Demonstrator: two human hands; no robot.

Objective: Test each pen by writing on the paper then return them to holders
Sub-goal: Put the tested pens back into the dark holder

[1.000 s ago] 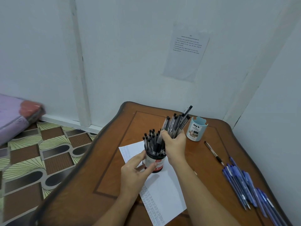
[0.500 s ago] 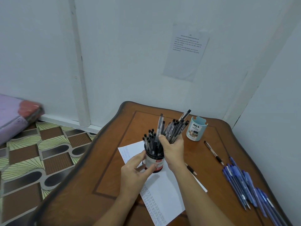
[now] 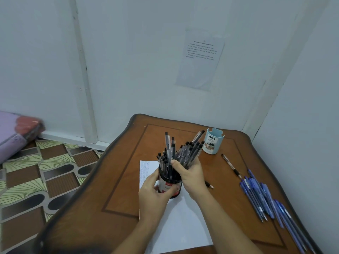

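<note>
A black and white pen holder (image 3: 169,186) stands on the white paper (image 3: 180,222) in the middle of the wooden table (image 3: 124,180). My left hand (image 3: 155,196) wraps around the holder's side. My right hand (image 3: 191,174) grips a bunch of black pens (image 3: 189,153), their lower ends inside the holder and their caps fanned toward the right. Several more black pens (image 3: 165,160) stand upright in the holder. A light blue holder (image 3: 212,142) stands further back to the right.
Several blue pens (image 3: 264,200) lie in a heap near the table's right edge. One black pen (image 3: 231,166) lies between them and the blue holder, and another pen tip (image 3: 209,185) shows by my right wrist. Walls close in behind and to the right.
My right hand has lowered the bunch of black pens into the holder and tilted it rightward. A pen on the paper is now uncovered beside my right wrist. My left hand stays on the holder.
</note>
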